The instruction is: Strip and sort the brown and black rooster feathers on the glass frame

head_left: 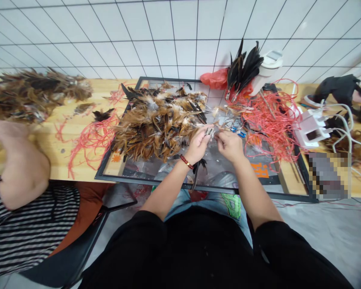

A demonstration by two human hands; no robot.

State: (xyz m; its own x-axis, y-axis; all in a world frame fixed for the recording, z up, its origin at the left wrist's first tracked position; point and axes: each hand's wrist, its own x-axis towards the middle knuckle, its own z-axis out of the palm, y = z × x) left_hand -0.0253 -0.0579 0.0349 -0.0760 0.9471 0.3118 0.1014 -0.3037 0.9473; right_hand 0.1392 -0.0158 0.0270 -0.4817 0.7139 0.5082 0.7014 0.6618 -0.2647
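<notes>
My left hand [197, 146] is closed around a small bunch of feathers; dark feathers [199, 170] hang out beneath it, and pale quill ends seem to show at the fingertips. Close beside it, my right hand [231, 146] has thumb and fingers pinched together at those ends; whatever is between them is too small to make out. A large heap of brown feathers [159, 124] lies left of my hands on a black-framed panel [156, 182]. Just past my right hand is a blue-handled tool [239, 132], partly hidden.
Red plastic strands [273, 124] pile up on the right, with more strands [93, 134] on the left. Black feathers [243, 70] stand by a white device [269, 66]. White chargers with cables [311, 128] sit far right. A co-worker's arm [22, 168] rests near another feather pile [36, 94].
</notes>
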